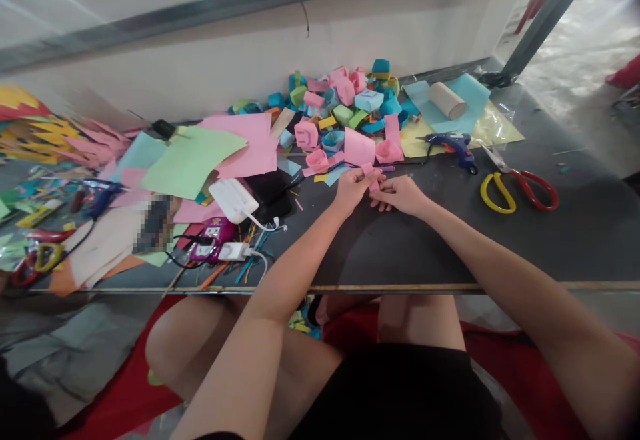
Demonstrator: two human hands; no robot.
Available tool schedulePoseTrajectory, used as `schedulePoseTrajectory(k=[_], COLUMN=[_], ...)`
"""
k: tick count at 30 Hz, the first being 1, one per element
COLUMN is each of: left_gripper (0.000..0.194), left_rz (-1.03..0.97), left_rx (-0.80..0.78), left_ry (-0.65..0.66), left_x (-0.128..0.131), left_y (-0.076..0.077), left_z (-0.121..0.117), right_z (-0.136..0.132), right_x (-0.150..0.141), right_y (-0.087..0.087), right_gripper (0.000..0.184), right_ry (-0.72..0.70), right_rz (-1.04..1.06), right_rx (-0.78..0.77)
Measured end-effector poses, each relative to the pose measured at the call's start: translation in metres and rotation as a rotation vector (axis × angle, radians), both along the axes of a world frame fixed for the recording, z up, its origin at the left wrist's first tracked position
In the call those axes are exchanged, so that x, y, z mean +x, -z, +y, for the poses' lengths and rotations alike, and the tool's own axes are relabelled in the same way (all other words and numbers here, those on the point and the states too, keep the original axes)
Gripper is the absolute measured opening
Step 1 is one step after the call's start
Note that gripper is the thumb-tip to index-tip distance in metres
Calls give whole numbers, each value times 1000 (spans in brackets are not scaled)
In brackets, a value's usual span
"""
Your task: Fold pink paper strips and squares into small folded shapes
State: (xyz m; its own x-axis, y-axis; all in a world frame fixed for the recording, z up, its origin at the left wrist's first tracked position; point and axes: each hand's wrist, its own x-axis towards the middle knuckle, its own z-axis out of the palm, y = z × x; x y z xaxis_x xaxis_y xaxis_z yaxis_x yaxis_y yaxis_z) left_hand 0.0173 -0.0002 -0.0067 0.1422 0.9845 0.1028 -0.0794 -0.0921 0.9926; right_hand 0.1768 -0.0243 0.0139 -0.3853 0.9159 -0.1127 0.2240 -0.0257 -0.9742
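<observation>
Over the dark table, my left hand [353,188] pinches a small pink paper strip [371,180] between thumb and fingers. My right hand [403,196] meets it from the other side, its thumb and curled fingers closed at the strip's lower end. Part of the strip is covered by the fingers. Just behind the hands lies a purple pen-like stick [386,169]. Close beyond are a curled pink paper piece [359,147], a pink paper loop [317,160] and a heap of small folded paper pieces [344,88] in pink, blue, green and yellow.
To the right lie a blue glue gun [453,143], scissors [515,180] with red and yellow handles, and a cardboard tube [448,101] on blue paper. Leftward are a green sheet [193,157], a white adapter [233,200], a purple power strip [213,237] with cables, and another glue gun [103,195].
</observation>
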Motion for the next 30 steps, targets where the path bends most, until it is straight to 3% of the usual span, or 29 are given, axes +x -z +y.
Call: schedulePoseTrajectory(k=[8, 14, 30], left_gripper=[56, 53, 60], left_rz=[15, 29, -104], left_rx=[-28, -12, -38], left_ry=[39, 51, 67], left_x=[-2, -1, 4], left_y=[0, 2, 6], left_z=[-1, -1, -2], right_z=[-1, -1, 0], right_x=[0, 1, 7], right_y=[0, 1, -2], right_gripper=[42, 36, 48], right_ry=[-24, -8, -113], right_rz=[19, -66, 60], right_rx=[-18, 33, 56])
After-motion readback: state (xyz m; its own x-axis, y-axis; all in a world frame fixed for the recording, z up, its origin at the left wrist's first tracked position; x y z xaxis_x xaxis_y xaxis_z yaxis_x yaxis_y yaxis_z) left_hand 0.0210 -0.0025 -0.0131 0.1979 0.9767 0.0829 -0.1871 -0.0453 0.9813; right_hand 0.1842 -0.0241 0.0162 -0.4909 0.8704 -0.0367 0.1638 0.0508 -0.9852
